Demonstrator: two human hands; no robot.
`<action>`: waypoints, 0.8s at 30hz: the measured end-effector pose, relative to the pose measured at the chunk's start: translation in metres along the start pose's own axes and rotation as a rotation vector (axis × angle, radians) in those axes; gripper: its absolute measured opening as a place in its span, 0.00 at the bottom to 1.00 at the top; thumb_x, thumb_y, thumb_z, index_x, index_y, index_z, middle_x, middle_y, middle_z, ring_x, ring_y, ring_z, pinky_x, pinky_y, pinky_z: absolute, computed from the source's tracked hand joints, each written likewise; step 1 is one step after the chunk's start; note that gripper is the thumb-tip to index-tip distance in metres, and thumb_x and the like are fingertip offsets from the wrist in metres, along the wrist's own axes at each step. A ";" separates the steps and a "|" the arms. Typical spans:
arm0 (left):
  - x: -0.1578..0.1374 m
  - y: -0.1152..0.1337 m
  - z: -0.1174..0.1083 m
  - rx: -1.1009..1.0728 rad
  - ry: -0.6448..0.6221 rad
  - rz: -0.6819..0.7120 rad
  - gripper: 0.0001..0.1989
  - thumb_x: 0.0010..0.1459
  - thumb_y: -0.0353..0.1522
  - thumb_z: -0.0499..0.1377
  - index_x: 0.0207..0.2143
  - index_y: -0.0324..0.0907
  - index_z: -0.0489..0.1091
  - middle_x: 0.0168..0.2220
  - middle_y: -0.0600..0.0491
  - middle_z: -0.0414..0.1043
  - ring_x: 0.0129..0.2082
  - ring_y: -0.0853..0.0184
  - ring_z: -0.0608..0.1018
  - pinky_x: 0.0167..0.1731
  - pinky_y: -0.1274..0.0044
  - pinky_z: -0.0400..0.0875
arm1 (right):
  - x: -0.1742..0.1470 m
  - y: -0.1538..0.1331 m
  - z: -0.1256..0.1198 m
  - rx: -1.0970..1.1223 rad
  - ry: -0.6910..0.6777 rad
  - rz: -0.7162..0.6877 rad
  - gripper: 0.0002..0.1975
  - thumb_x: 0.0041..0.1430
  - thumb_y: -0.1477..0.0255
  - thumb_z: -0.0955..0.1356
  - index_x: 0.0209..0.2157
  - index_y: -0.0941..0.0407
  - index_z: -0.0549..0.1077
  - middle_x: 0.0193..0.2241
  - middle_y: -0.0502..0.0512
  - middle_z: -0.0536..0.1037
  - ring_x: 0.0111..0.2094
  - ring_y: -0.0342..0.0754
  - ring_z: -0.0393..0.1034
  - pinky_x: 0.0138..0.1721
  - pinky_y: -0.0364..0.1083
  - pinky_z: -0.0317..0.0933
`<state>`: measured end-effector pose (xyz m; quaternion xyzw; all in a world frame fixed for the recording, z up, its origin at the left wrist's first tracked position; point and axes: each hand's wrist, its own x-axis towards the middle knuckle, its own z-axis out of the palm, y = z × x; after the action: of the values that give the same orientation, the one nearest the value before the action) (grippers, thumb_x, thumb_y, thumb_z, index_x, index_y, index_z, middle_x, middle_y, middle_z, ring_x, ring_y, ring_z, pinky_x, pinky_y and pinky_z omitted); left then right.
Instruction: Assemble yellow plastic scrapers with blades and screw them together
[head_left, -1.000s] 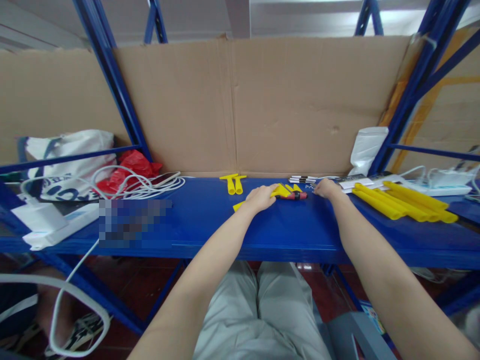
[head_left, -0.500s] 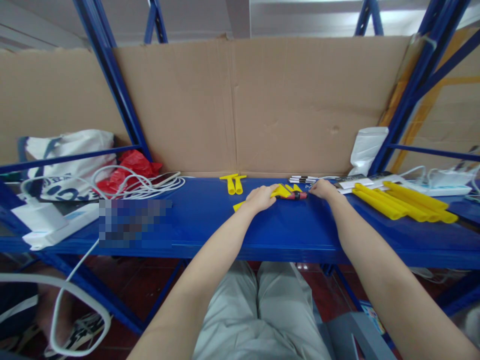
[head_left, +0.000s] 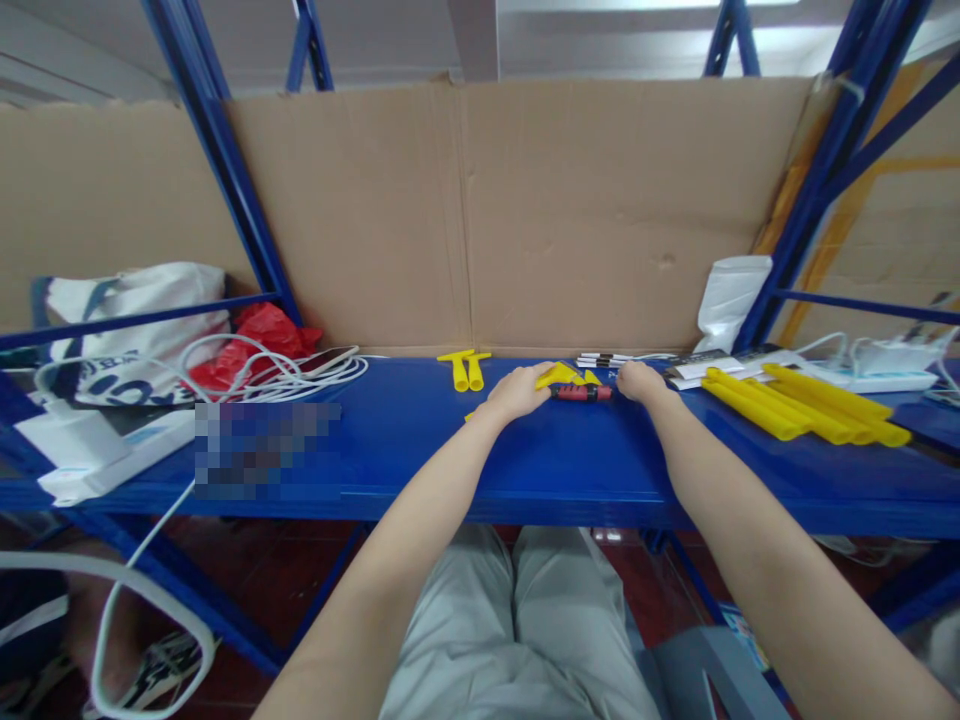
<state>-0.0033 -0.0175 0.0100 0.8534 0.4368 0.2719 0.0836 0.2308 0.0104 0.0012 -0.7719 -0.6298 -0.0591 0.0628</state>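
- My blue tabletop [head_left: 420,450] spans the near side, with yellow tubes [head_left: 750,404] lying together at my right.
- My left hand [head_left: 517,393] is curled over a yellow piece [head_left: 556,375], which sticks out past my fingertips.
- A red-and-black tool [head_left: 581,393] lies between my hands.
- My right hand [head_left: 637,382] has its fingers drawn together just beside the tool's end; I cannot tell whether they pinch anything.
- Farther off, two yellow T-shaped pieces [head_left: 475,372] lie before the cardboard [head_left: 600,210].
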 end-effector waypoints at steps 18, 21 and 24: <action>0.006 0.001 -0.008 -1.185 -0.124 -0.554 0.09 0.56 0.22 0.48 0.25 0.41 0.56 0.14 0.63 0.56 0.09 0.80 0.57 0.11 0.85 0.49 | 0.002 -0.036 -0.013 0.637 0.228 -0.252 0.10 0.54 0.74 0.63 0.30 0.62 0.75 0.25 0.57 0.77 0.24 0.44 0.69 0.28 0.40 0.60; 0.005 0.002 -0.008 -1.199 -0.199 -0.553 0.10 0.56 0.21 0.48 0.24 0.40 0.56 0.14 0.63 0.56 0.08 0.80 0.57 0.11 0.85 0.49 | -0.004 -0.055 -0.013 0.755 0.193 -0.371 0.08 0.53 0.74 0.63 0.28 0.61 0.74 0.21 0.53 0.74 0.20 0.41 0.65 0.26 0.40 0.59; 0.005 0.001 -0.007 -1.221 -0.243 -0.527 0.10 0.56 0.21 0.47 0.24 0.40 0.56 0.14 0.63 0.55 0.08 0.80 0.56 0.10 0.85 0.49 | -0.010 -0.066 -0.013 0.770 0.223 -0.488 0.07 0.51 0.75 0.63 0.25 0.59 0.73 0.19 0.50 0.73 0.22 0.41 0.64 0.27 0.40 0.59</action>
<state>-0.0038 -0.0146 0.0189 0.5426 0.3858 0.3426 0.6629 0.1644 0.0119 0.0136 -0.5106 -0.7585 0.0830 0.3962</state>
